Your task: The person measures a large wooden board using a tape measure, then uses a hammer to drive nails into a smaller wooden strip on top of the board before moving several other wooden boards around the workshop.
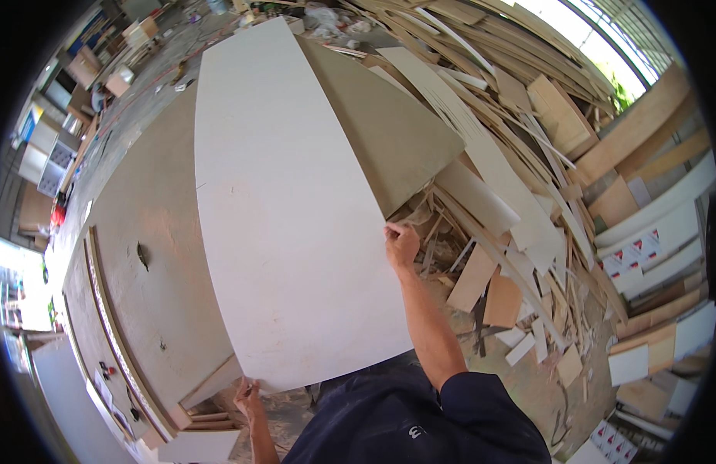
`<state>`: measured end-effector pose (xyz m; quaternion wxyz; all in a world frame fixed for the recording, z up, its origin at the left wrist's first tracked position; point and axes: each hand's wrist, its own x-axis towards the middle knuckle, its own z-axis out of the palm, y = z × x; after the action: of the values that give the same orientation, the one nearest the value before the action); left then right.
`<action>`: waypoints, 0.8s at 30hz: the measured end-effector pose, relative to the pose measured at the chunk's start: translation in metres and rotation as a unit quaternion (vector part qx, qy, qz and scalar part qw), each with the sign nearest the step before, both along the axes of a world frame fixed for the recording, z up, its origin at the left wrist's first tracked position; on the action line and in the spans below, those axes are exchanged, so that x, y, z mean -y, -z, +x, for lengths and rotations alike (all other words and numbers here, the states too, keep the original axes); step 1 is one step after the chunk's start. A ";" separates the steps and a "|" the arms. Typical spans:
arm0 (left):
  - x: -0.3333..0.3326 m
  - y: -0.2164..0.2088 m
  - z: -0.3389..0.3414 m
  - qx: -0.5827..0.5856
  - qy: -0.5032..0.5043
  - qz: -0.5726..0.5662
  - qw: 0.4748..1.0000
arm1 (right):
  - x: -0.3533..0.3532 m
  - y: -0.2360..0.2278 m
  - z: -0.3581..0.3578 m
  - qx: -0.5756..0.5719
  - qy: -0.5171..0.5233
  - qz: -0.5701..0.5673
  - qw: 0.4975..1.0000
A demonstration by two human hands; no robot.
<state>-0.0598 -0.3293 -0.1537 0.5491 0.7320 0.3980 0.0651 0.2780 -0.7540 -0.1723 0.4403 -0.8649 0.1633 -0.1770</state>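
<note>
A long white panel stretches away from my body across the middle of the view. Its near left corner is pinched in my left hand, fingers closed over the edge. Farther up on the other side, my right hand grips the right edge with bent fingers; those under the panel are hidden. Left of the panel lies a wide grey-brown tabletop, partly covered by it. A greyish board shows beneath the panel's right side, its corner close to my right hand.
Wood offcuts and broken strips litter the floor at right. Long boards are heaped at the far right, with white and brown panels leaning beyond. A metal-edged rail runs along the tabletop's left side. Cabinets stand far left.
</note>
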 end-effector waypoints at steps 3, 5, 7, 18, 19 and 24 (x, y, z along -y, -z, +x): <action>0.017 0.040 -0.024 0.037 -0.166 0.051 0.984 | 0.005 0.001 -0.011 0.011 -0.064 0.025 0.998; 0.050 0.038 -0.016 0.067 -0.257 0.049 0.963 | 0.016 0.001 -0.032 -0.003 -0.086 0.020 0.996; 0.096 0.035 -0.001 0.061 -0.349 0.107 0.929 | 0.027 0.001 -0.056 0.003 -0.112 0.077 0.991; 0.301 0.021 0.043 0.122 -0.334 -0.271 0.894 | 0.070 -0.017 -0.124 -0.083 -0.234 0.125 0.961; 0.313 0.023 0.044 0.131 -0.325 -0.302 0.887 | 0.072 -0.017 -0.126 -0.096 -0.245 0.131 0.956; 0.353 0.034 0.057 0.197 -0.302 -0.380 0.852 | 0.080 -0.008 -0.136 -0.040 -0.289 0.110 0.950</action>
<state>-0.0031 -0.6825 -0.1876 0.8044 0.2824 0.4768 0.2141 0.1416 -0.8342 -0.1641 0.5585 -0.8274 -0.0582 0.0116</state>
